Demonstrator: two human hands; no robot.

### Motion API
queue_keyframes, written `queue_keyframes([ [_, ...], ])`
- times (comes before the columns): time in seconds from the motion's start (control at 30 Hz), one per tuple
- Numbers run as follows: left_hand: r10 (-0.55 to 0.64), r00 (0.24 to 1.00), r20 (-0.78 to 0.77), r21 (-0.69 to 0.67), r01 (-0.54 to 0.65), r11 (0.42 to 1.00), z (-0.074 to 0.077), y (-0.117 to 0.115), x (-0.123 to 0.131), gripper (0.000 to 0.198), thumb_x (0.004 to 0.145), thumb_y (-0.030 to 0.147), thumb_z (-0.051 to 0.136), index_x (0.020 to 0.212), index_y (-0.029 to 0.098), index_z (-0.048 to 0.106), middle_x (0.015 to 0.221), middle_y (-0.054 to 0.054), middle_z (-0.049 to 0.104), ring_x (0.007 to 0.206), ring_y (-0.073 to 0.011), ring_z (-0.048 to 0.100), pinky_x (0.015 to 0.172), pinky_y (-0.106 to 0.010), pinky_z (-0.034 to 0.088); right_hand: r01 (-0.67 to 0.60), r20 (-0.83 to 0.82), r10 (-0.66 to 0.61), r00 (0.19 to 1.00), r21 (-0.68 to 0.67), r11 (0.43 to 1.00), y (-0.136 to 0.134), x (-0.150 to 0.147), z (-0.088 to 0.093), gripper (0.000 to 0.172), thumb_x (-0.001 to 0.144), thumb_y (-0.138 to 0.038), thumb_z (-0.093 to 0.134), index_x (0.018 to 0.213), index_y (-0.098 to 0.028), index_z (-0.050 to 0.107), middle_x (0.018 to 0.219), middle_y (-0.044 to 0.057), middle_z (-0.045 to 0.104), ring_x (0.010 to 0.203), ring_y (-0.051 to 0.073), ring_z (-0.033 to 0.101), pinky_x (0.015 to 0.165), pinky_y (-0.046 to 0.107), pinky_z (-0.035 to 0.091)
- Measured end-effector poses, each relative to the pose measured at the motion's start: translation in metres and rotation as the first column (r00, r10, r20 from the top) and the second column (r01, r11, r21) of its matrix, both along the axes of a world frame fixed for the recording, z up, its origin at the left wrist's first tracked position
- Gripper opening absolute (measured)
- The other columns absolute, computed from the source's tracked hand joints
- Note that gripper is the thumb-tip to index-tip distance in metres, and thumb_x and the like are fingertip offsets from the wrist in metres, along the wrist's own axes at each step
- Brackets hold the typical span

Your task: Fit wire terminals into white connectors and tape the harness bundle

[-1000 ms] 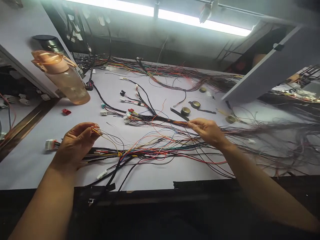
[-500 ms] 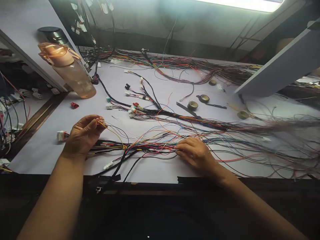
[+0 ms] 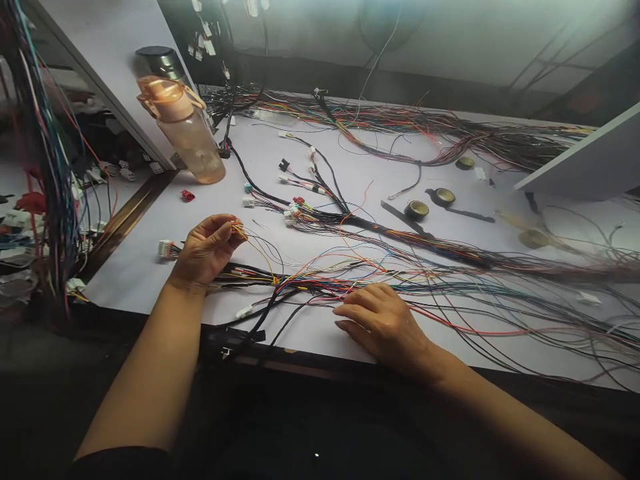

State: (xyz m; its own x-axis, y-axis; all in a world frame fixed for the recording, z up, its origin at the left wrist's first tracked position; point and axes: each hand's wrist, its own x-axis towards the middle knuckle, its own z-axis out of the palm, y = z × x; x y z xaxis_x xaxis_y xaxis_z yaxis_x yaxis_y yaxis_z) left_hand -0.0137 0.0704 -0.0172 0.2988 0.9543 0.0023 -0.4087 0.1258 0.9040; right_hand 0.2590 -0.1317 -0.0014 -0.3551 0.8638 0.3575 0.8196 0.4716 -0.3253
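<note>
The left hand (image 3: pixel 207 250) is raised a little off the table (image 3: pixel 150 220), thumb and fingertips pinched together on the ends of a few thin wires (image 3: pixel 250 241), a yellow one among them, which trail down into the loose bundle (image 3: pixel 320 287) lying across the table's near edge. The right hand (image 3: pixel 383 323) lies flat on the table, fingers stretched out and apart from the thumb, its fingertips (image 3: pixel 350 301) touching the bundle without closing on any strand. The strands cross thickly here, so a pull from the left could likely snag a neighbouring wire and drag the bundle sideways. A white plug (image 3: pixel 165 249) just beside the left hand could be swept along. The water bottle (image 3: pixel 183 130) and tape rolls (image 3: pixel 416 210) sit well apart.
</note>
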Motion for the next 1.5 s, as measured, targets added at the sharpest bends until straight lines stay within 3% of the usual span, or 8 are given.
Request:
queue_keyframes([
  [0.1, 0.001, 1.000, 0.007, -0.014, -0.001, 1.000, 0.001, -0.001, 0.001, 0.025, 0.061, 0.023, 0.086, 0.082, 0.018, 0.073, 0.081, -0.001, 0.073, 0.068, -0.0083, 0.067, 0.073, -0.021, 0.057, 0.035, 0.120, -0.036, 0.992, 0.005, 0.999, 0.009, -0.013, -0.004, 0.013, 0.093, -0.024, 0.054, 0.093, -0.019, 0.066, 0.083, 0.004, 0.067, 0.076, 0.017, 0.054, 0.072, 0.032, 0.032],
  [0.23, 0.006, 0.999, 0.039, -0.046, -0.004, 0.999, -0.001, -0.002, 0.001, 0.025, 0.061, 0.023, 0.085, 0.082, 0.016, 0.073, 0.080, -0.002, 0.073, 0.068, -0.0089, 0.067, 0.072, -0.022, 0.056, 0.110, 0.266, -0.120, 0.956, 0.050, 0.993, 0.020, -0.024, -0.011, 0.019, 0.092, -0.022, 0.054, 0.074, -0.019, 0.062, 0.073, 0.002, 0.062, 0.068, 0.016, 0.051, 0.069, 0.033, 0.027],
  [0.4, -0.017, 0.997, 0.077, -0.068, 0.023, 0.997, -0.004, -0.001, -0.001, 0.023, 0.063, 0.022, 0.084, 0.083, 0.016, 0.073, 0.082, -0.001, 0.073, 0.068, -0.0086, 0.066, 0.073, -0.023, 0.056, 0.057, 0.370, -0.067, 0.927, 0.038, 0.998, 0.025, -0.026, -0.007, 0.022, 0.090, -0.011, 0.052, 0.069, -0.020, 0.054, 0.069, 0.000, 0.057, 0.061, 0.015, 0.045, 0.067, 0.032, 0.024],
  [0.7, -0.034, 0.995, 0.094, -0.091, 0.043, 0.995, -0.007, -0.001, -0.003, 0.024, 0.065, 0.021, 0.083, 0.086, 0.015, 0.073, 0.083, -0.002, 0.073, 0.069, -0.0087, 0.067, 0.074, -0.023, 0.055, 0.004, 0.285, -0.024, 0.958, 0.070, 0.998, 0.026, -0.021, -0.007, 0.021, 0.090, -0.009, 0.051, 0.072, -0.019, 0.055, 0.062, -0.003, 0.055, 0.057, 0.013, 0.045, 0.067, 0.032, 0.024],
  [0.93, -0.028, 0.996, 0.088, -0.102, 0.037, 0.994, -0.005, -0.001, -0.002, 0.025, 0.064, 0.021, 0.084, 0.085, 0.014, 0.072, 0.082, -0.002, 0.072, 0.068, -0.0088, 0.066, 0.075, -0.024, 0.055, 0.034, 0.365, -0.021, 0.931, -0.027, 0.999, 0.021, -0.016, -0.011, 0.022, 0.089, -0.006, 0.050, 0.072, -0.020, 0.054, 0.071, -0.001, 0.058, 0.061, 0.013, 0.049, 0.066, 0.032, 0.023],
  [1.23, -0.011, 0.997, 0.075, -0.115, 0.020, 0.993, -0.003, 0.000, -0.002, 0.024, 0.063, 0.021, 0.084, 0.084, 0.015, 0.073, 0.081, -0.002, 0.073, 0.067, -0.0089, 0.066, 0.074, -0.023, 0.056, 0.011, 0.378, -0.020, 0.926, 0.025, 1.000, 0.017, -0.011, -0.005, 0.018, 0.087, -0.006, 0.051, 0.075, -0.020, 0.054, 0.068, -0.001, 0.058, 0.063, 0.015, 0.048, 0.068, 0.033, 0.025],
  [1.37, -0.008, 0.998, 0.070, -0.110, 0.016, 0.994, -0.005, 0.000, -0.002, 0.025, 0.063, 0.021, 0.084, 0.084, 0.014, 0.073, 0.081, -0.002, 0.072, 0.068, -0.0092, 0.067, 0.074, -0.023, 0.055, 0.031, 0.438, -0.021, 0.899, -0.014, 0.999, 0.014, 0.007, 0.007, 0.020, 0.085, -0.005, 0.054, 0.071, -0.020, 0.056, 0.070, -0.001, 0.060, 0.062, 0.015, 0.048, 0.068, 0.033, 0.027],
  [1.5, -0.013, 0.998, 0.063, -0.098, 0.019, 0.995, -0.005, 0.000, 0.000, 0.022, 0.066, 0.020, 0.082, 0.085, 0.015, 0.072, 0.082, -0.002, 0.072, 0.068, -0.0089, 0.066, 0.074, -0.024, 0.055, 0.100, 0.364, -0.126, 0.923, 0.088, 0.991, 0.009, 0.016, 0.026, 0.022, 0.086, -0.006, 0.053, 0.073, -0.020, 0.064, 0.084, 0.003, 0.064, 0.061, 0.013, 0.046, 0.064, 0.030, 0.030],
])
